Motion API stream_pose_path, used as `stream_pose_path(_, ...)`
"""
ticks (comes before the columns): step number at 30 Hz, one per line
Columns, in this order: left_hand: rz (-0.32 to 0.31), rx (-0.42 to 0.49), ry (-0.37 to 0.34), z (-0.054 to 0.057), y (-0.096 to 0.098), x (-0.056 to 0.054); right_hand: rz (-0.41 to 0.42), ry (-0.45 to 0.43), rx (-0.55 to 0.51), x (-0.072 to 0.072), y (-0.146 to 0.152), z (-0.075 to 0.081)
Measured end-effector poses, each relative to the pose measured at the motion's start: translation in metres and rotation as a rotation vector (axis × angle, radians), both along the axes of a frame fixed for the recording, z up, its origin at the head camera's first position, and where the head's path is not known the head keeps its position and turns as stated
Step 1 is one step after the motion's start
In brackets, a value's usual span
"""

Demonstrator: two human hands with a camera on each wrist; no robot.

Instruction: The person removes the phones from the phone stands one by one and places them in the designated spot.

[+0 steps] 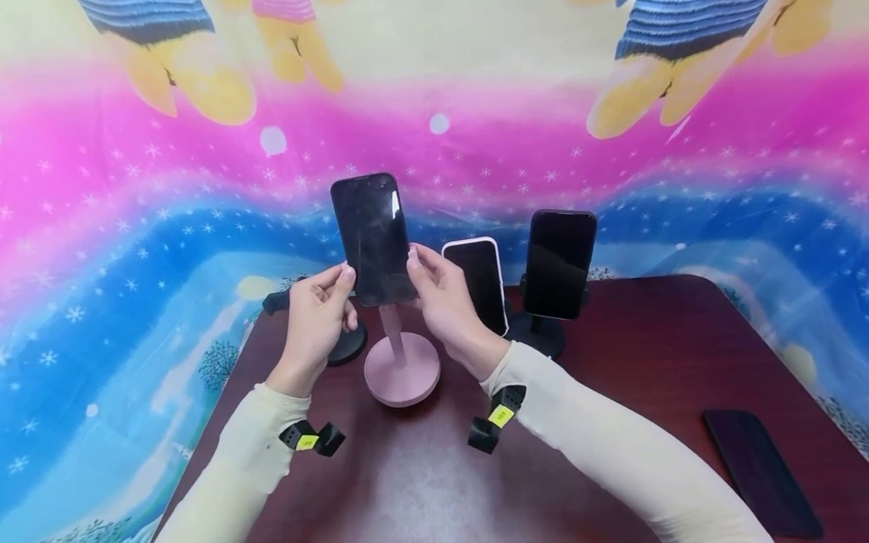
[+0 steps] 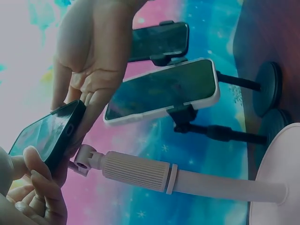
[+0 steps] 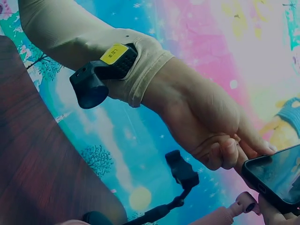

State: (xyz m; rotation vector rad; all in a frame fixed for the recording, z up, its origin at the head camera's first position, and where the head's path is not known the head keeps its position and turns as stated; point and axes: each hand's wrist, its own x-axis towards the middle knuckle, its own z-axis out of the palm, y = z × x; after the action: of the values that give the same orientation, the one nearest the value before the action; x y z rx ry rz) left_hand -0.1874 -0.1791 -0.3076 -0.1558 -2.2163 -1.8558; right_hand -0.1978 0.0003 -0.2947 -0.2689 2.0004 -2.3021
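Note:
A black-cased smartphone (image 1: 372,237) stands upright at the top of a pink phone stand (image 1: 402,371) with a round base. My left hand (image 1: 314,317) pinches the phone's lower left edge between thumb and fingers. On the opposite edge, my right hand (image 1: 444,298) pinches it with thumb in front and fingers behind. From the left wrist view, the stand's ribbed pole (image 2: 138,171) ends in a hinged joint (image 2: 83,159) right by the phone's lower end. The stand's holder is mostly hidden behind the phone and fingers.
Right of the pink stand, a white-rimmed phone (image 1: 478,279) and a black phone (image 1: 560,264) sit in black stands. Another black stand, its clamp (image 3: 182,169) holding nothing, is behind my left hand. A dark flat phone-shaped object (image 1: 763,471) lies on the table's right side.

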Motion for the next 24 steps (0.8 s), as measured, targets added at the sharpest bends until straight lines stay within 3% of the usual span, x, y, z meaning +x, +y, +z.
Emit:
stream_pose_path(5,0.002,0.001,0.026,0.003,0.002,0.010,0.030,0.027,-0.024,0.009,0.006,0.002)
stream_pose_path(12,0.001,0.018,0.028,0.005,0.007,0.023,0.065,0.055,0.031,0.021,0.019,0.002)
stream_pose_path(24,-0.098,0.015,0.016,0.009,0.019,0.041,0.168,0.136,0.071,0.038,0.053,-0.001)
